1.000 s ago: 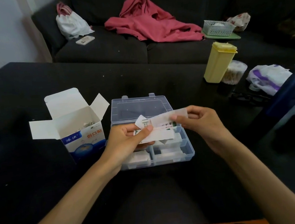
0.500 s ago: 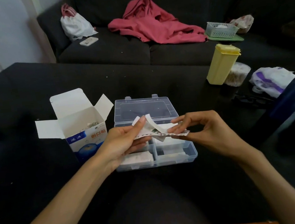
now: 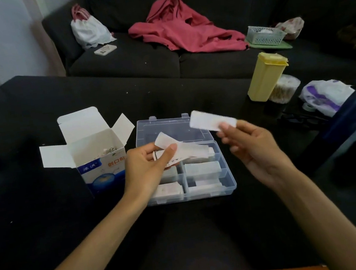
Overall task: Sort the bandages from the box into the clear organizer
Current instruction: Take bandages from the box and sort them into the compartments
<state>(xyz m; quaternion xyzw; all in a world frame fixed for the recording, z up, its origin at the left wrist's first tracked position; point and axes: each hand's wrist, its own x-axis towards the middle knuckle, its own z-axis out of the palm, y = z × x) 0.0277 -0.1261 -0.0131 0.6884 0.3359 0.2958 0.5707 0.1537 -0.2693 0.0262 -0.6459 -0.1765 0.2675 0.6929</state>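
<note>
The clear organizer [image 3: 229, 186] lies open on the black table, with white bandages stacked in its compartments. Left of it stands the open white-and-blue bandage box [image 3: 100, 165], more bandages showing inside. My left hand [image 3: 148, 171] hovers over the organizer's left side and pinches a small bundle of white bandages [image 3: 183, 149] between thumb and fingers. My right hand [image 3: 254, 148] is raised to the right of the organizer and pinches a single white bandage [image 3: 211, 121] by one end, above the lid.
A yellow lidded container [image 3: 263, 76] and a tub of cotton swabs [image 3: 285, 89] stand at the back right. A dark blue bottle [image 3: 351, 110] and a white-purple bag [image 3: 325, 95] sit at the right edge. A sofa with a red garment [image 3: 183, 30] is behind the table.
My right hand has pulled one bandage away from the bundle and lifted it up and to the right. My left hand keeps the remaining bandages over the organizer.
</note>
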